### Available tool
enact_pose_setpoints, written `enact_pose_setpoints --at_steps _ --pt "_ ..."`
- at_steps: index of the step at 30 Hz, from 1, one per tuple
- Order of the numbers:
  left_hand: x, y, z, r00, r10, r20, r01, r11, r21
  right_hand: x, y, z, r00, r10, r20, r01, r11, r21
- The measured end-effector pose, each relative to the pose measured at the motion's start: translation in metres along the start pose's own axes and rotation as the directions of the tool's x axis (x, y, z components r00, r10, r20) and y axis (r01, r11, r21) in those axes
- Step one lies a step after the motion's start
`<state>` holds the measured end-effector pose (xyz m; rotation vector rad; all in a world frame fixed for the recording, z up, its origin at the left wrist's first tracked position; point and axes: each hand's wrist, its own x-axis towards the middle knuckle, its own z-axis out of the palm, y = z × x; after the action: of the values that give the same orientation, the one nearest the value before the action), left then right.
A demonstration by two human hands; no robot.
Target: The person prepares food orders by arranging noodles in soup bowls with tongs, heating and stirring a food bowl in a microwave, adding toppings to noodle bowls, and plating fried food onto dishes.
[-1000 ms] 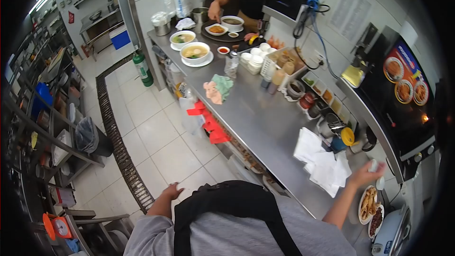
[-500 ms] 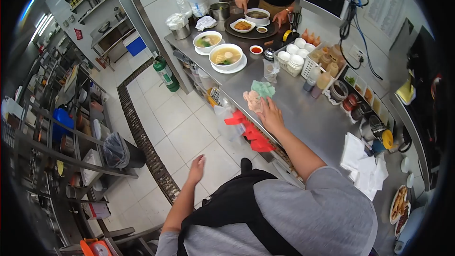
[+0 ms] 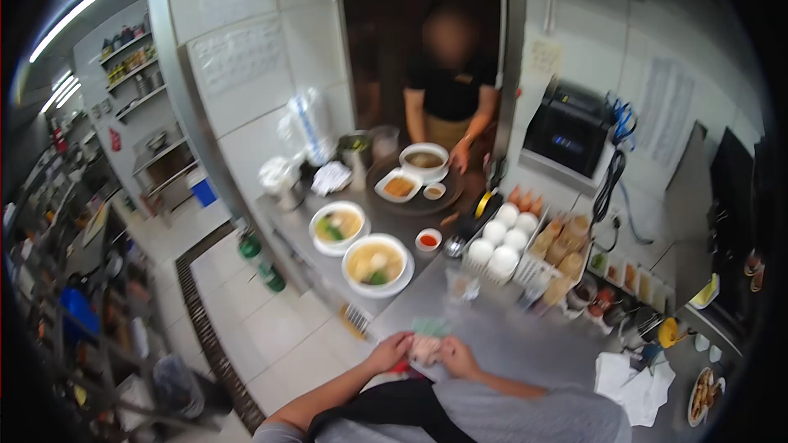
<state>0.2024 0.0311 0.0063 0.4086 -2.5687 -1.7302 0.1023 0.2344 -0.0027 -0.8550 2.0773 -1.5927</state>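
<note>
At the near edge of the steel counter, my left hand [image 3: 391,353] and my right hand [image 3: 460,358] are closed on a crumpled pink cloth [image 3: 425,350], one at each side of it. A pale green cloth [image 3: 431,326] lies against its far side. The picture is blurred, and my fingertips are partly hidden. Beyond them stand two white bowls of soup on saucers: a nearer soup bowl [image 3: 376,266] and a farther soup bowl [image 3: 338,226]. A small cup of red sauce [image 3: 428,239] sits to their right.
Across the counter a person [image 3: 451,74] stands by a round dark tray [image 3: 386,199] with bowls. White cups [image 3: 502,246] and sauce bottles [image 3: 566,254] stand in baskets on the right. White napkins [image 3: 632,385] lie at the near right. A green cylinder [image 3: 261,261] is on the floor.
My view has tilted up, showing the doorway. My left hand has come from over the floor to the pink cloth. My right hand has closed on it too. The person across has straightened up.
</note>
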Motion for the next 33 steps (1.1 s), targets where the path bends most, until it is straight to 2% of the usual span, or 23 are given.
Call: enact_pose_setpoints --at_steps 1,3,5,6,7,8,10,11,12,13,15,16,17,18,19,20,22,23,25,26,27,31,33 --pt "0.018 -0.005 0.006 0.999 0.042 0.021 -0.044 0.996 0.074 0.0 0.007 0.011 0.999 -0.049 -0.022 0.05 0.998 0.029" --pt "0.049 -0.018 0.017 0.969 0.162 0.189 -0.146 0.985 -0.092 0.012 0.005 0.02 0.991 -0.11 -0.07 0.113 0.993 0.036" --pt "0.067 0.019 0.012 0.825 0.277 0.493 -0.411 0.892 0.187 0.014 -0.015 0.02 0.962 -0.217 -0.164 0.229 0.972 0.057" --pt "0.073 0.033 0.012 0.815 0.235 0.529 -0.374 0.912 0.171 0.015 -0.017 0.019 0.955 -0.224 -0.192 0.236 0.971 0.041" --pt "0.09 0.012 0.023 0.794 0.295 0.532 -0.405 0.909 0.102 0.015 -0.016 0.017 0.966 -0.09 -0.243 0.124 0.984 0.129" --pt "0.103 -0.002 0.034 0.764 0.273 0.584 -0.439 0.884 0.161 0.014 -0.014 0.016 0.959 0.049 -0.278 0.016 0.974 0.226" --pt "0.118 0.003 0.035 0.718 0.252 0.649 -0.491 0.844 0.215 0.014 -0.003 0.021 0.914 0.081 -0.397 0.0 0.98 0.201" --pt "0.11 0.02 0.024 0.659 0.275 0.7 -0.439 0.896 0.061 0.015 -0.002 0.024 0.866 0.114 -0.487 -0.027 0.983 0.184" --pt "0.109 0.03 0.014 0.596 0.304 0.744 -0.364 0.927 -0.087 0.012 -0.014 0.027 0.834 0.256 -0.489 -0.129 0.952 0.279" --pt "0.115 0.021 0.015 0.576 0.301 0.76 -0.372 0.924 -0.084 0.01 -0.025 0.031 0.787 0.397 -0.473 -0.225 0.898 0.379" --pt "0.129 -0.004 0.012 0.395 0.317 0.862 -0.421 0.897 -0.137 0.004 0.016 0.038 0.741 0.273 -0.613 -0.133 0.955 0.264" --pt "0.13 0.008 -0.01 0.369 0.312 0.875 -0.432 0.892 -0.136 -0.001 0.014 0.03 0.738 0.287 -0.611 -0.205 0.958 0.202" --pt "0.129 0.036 -0.05 0.253 0.233 0.939 -0.446 0.889 -0.101 -0.002 -0.004 0.035 0.709 0.306 -0.635 -0.276 0.95 0.149" --pt "0.127 0.059 -0.072 0.163 0.155 0.974 -0.454 0.889 -0.065 -0.006 -0.025 0.029 0.729 0.089 -0.679 -0.315 0.924 -0.216" --pt "0.133 0.067 -0.086 0.135 0.152 0.979 -0.468 0.881 -0.072 -0.009 -0.039 0.024 0.76 -0.118 -0.64 -0.343 0.762 -0.549" --pt "0.138 0.072 -0.1 0.089 0.132 0.987 -0.479 0.874 -0.074 -0.012 -0.04 0.023 0.741 -0.118 -0.661 -0.361 0.76 -0.54" --pt "0.154 0.074 -0.126 0.017 0.149 0.989 -0.503 0.856 -0.12 -0.016 -0.04 0.033 0.644 -0.032 -0.765 -0.595 0.607 -0.526" --pt "0.158 0.08 -0.14 -0.007 0.138 0.99 -0.506 0.854 -0.123 -0.014 -0.04 0.044 0.625 -0.024 -0.781 -0.612 0.607 -0.508" --pt "0.165 0.1 -0.167 0.035 0.099 0.994 -0.441 0.894 -0.073 -0.004 -0.031 0.058 0.469 -0.181 -0.864 -0.699 0.522 -0.489" --pt "0.174 0.099 -0.173 0.056 0.141 0.988 -0.46 0.882 -0.1 -0.001 -0.024 0.064 0.412 -0.215 -0.885 -0.723 0.514 -0.461" --pt "0.181 0.103 -0.18 0.042 0.134 0.99 -0.462 0.881 -0.1 0.001 -0.026 0.068 0.4 -0.209 -0.892 -0.731 0.514 -0.449" --pt "0.211 0.154 -0.221 0.147 0.393 0.908 -0.653 0.728 -0.209 0.005 -0.035 0.068 0.38 -0.237 -0.894 -0.738 0.505 -0.447" --pt "0.233 0.187 -0.239 0.234 0.559 0.796 -0.731 0.641 -0.235 0.005 -0.034 0.068 0.378 -0.251 -0.891 -0.739 0.498 -0.454"
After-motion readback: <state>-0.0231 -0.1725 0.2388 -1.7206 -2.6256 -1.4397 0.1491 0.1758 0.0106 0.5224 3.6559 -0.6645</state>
